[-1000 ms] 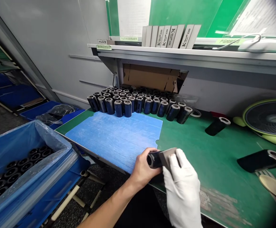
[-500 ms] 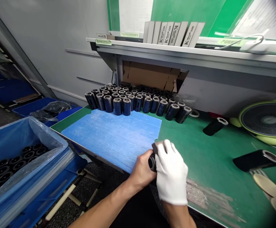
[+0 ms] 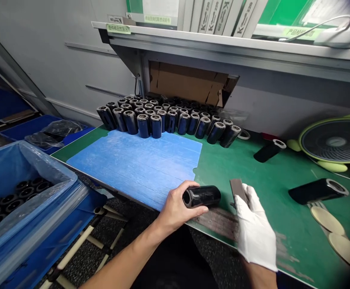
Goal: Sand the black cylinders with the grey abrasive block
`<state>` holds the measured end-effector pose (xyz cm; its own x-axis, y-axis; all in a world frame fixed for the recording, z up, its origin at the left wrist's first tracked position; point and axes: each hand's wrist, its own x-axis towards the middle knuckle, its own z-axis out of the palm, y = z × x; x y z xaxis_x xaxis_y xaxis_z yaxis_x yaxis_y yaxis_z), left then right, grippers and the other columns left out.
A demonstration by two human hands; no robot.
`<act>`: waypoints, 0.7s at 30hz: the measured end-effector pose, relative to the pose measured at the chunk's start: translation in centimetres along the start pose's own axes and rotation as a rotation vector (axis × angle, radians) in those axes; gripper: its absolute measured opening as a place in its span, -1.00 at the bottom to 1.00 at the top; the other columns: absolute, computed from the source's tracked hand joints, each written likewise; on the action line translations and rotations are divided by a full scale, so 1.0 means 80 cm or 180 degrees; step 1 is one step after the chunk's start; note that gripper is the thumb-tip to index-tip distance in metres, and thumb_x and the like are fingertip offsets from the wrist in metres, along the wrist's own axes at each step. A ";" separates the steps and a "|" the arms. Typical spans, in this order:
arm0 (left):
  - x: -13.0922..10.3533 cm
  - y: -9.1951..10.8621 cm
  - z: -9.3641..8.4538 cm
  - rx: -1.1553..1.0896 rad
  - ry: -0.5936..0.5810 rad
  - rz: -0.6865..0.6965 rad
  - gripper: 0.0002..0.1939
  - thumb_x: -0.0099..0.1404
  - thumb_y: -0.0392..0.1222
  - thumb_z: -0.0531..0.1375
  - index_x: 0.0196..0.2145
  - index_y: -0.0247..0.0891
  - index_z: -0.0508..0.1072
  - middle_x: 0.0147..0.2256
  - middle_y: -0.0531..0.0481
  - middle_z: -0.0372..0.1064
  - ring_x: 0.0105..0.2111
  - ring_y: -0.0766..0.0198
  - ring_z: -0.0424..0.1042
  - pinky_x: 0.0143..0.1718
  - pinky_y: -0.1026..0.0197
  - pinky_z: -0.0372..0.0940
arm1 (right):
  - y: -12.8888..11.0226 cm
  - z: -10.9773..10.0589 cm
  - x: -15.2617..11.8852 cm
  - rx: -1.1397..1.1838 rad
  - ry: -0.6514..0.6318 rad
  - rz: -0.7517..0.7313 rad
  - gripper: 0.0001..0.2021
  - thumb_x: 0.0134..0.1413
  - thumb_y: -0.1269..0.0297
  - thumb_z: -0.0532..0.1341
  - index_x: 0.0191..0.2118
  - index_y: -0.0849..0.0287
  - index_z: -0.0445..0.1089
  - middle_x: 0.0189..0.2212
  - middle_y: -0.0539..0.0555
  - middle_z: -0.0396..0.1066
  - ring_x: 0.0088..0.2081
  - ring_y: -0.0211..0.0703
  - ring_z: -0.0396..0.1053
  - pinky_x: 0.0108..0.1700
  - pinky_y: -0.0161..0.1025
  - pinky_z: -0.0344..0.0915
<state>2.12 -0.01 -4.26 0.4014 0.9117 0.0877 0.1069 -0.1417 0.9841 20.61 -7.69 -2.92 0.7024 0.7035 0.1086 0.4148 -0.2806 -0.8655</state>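
Head view, bare left hand [image 3: 175, 206] at lower centre, fingers wrapped round a glossy black cylinder [image 3: 203, 196] lying sideways (open end facing left) over the green bench [image 3: 271, 168] edge, white-gloved right hand [image 3: 254, 228] just right, pinching a grey pad [image 3: 237, 189], rows of upright black cylinders [image 3: 165, 118] at upper centre.

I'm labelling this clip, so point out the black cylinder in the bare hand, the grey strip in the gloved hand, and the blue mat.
black cylinder [image 3: 203, 196], head view, glossy side wall.
grey strip [image 3: 237, 188], head view, flat face.
blue mat [image 3: 138, 160], head view, bare middle.
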 end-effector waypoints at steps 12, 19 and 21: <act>0.001 -0.007 0.014 0.0400 0.0349 0.0098 -0.57 0.12 -0.32 0.32 -0.01 -0.23 0.50 -0.19 -0.02 0.59 -0.23 0.18 0.56 -0.25 0.27 0.38 | -0.060 0.049 -0.041 -0.1570 -0.0602 -0.2510 -0.71 0.39 0.32 -0.05 0.06 0.12 0.34 0.06 0.23 0.33 0.00 0.07 0.34 -0.09 -0.05 0.36; 0.002 -0.006 0.018 0.0455 0.0326 0.0157 -0.64 0.19 -0.35 0.26 -0.03 -0.22 0.54 -0.14 -0.05 0.60 -0.18 0.13 0.57 -0.20 0.24 0.41 | -0.061 0.048 -0.051 -0.2084 -0.0332 -0.2525 -0.73 0.37 0.33 -0.04 0.02 0.12 0.34 0.03 0.24 0.33 -0.06 0.08 0.35 -0.20 -0.08 0.34; 0.002 -0.005 0.018 0.0442 0.0335 0.0193 -0.64 0.22 -0.35 0.24 -0.02 -0.23 0.54 -0.13 -0.06 0.60 -0.18 0.12 0.57 -0.21 0.24 0.41 | -0.064 0.049 -0.050 -0.2061 -0.0465 -0.2504 -0.72 0.35 0.36 -0.02 0.05 0.11 0.33 0.04 0.23 0.34 -0.01 0.09 0.34 -0.10 -0.06 0.35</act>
<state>3.45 -0.40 -4.86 0.3143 0.9341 0.1691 0.2127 -0.2429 0.9464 13.42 -6.51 -0.84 0.0377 0.9007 0.4328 0.9897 0.0263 -0.1409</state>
